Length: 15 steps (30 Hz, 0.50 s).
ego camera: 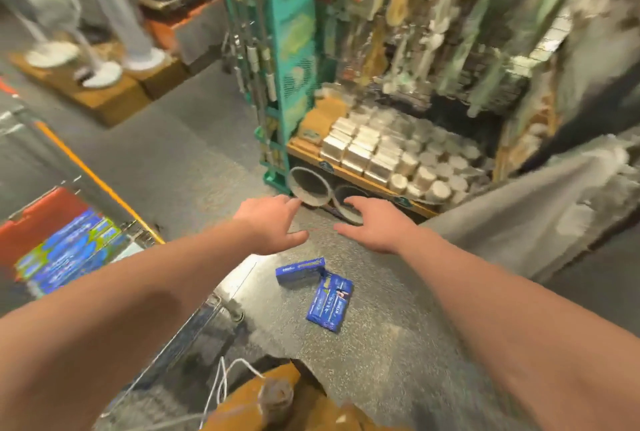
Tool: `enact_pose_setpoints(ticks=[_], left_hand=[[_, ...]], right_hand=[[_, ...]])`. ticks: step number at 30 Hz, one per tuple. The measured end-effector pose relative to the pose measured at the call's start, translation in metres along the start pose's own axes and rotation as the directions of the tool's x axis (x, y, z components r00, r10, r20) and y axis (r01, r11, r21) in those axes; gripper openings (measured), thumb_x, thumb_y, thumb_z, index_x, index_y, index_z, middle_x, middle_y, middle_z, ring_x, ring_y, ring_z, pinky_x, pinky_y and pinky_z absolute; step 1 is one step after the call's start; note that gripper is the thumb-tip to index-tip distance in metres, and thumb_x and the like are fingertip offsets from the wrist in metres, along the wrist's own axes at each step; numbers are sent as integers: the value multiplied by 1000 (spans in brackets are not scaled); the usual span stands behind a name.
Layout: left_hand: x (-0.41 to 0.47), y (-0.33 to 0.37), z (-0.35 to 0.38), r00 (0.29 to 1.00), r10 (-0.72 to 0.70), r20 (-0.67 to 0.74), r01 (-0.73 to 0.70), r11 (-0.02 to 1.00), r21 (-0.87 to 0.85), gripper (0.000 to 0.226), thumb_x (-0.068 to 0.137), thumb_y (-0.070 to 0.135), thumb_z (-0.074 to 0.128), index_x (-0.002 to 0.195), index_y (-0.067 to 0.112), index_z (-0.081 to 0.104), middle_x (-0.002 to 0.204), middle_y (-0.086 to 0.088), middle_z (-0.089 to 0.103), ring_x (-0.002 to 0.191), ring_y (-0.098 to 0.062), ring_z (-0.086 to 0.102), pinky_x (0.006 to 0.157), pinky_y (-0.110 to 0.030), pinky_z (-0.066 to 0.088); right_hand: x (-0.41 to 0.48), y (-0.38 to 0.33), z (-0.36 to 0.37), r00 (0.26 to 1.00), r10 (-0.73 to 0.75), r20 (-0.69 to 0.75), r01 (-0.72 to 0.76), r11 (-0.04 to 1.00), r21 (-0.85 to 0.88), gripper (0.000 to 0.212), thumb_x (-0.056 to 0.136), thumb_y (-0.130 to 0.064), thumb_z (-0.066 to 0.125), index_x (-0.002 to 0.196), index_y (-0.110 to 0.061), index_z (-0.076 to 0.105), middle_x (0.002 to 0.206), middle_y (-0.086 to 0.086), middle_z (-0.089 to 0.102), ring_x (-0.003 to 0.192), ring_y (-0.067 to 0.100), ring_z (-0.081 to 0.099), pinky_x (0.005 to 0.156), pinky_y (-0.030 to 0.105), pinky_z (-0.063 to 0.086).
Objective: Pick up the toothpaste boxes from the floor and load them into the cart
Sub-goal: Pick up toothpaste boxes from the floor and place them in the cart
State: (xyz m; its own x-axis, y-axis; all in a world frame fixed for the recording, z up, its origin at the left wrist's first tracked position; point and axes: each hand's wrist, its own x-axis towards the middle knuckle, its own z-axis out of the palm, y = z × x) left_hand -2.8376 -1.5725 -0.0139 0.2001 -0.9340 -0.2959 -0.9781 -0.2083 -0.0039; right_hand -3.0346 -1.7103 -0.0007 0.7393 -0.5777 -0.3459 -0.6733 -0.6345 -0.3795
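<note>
Both arms reached out over the grey floor point(381, 344), palms down. The left grip point(273, 223) was open, fingers spread and holding nothing; the right grip point(374, 226) was likewise open and empty, just beside it. Two blue toothpaste boxes lay flat on the floor below the hands in the picture: the upper box point(300, 271) and the lower box point(330, 301), corners close together; whether they touched could not be told. Bare floor lay open to their right and near side. The cart point(100, 181) stood to the left, its wire edge near the boxes, with loaded boxes point(69, 250) inside. The low shelf point(349, 176) edged the floor beyond the fingertips.
</note>
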Motion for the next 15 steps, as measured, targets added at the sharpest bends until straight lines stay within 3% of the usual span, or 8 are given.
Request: enact_pose_setpoints(ticks=[4, 10, 15], left_hand=[[41, -22, 26, 992, -120, 32, 123, 989, -87, 72, 94, 68, 43, 145, 18, 42, 133, -4, 56, 119, -29, 58, 85, -41, 50], [101, -41, 63, 981, -172, 91, 184, 972, -146, 72, 91, 70, 41, 141, 19, 44, 126, -4, 58, 115, -29, 59, 75, -39, 43], [126, -52, 81, 967, -244, 75, 255, 944, -211, 72, 92, 68, 41, 144, 18, 41, 125, -5, 57, 111, -30, 60, 77, -40, 47]], right_hand=[[63, 0, 7, 988, -116, 100, 123, 990, -67, 84, 89, -65, 60, 156, -20, 38, 153, 5, 51, 137, 24, 50, 111, 37, 42], [142, 7, 14, 967, -149, 207, 172, 980, -97, 79, 94, -58, 59, 158, -18, 35, 156, 7, 46, 141, 24, 46, 114, 36, 39], [197, 18, 32, 935, -184, 302, 233, 963, -135, 78, 93, -58, 59, 157, -19, 35, 154, 8, 48, 139, 24, 48, 113, 39, 40]])
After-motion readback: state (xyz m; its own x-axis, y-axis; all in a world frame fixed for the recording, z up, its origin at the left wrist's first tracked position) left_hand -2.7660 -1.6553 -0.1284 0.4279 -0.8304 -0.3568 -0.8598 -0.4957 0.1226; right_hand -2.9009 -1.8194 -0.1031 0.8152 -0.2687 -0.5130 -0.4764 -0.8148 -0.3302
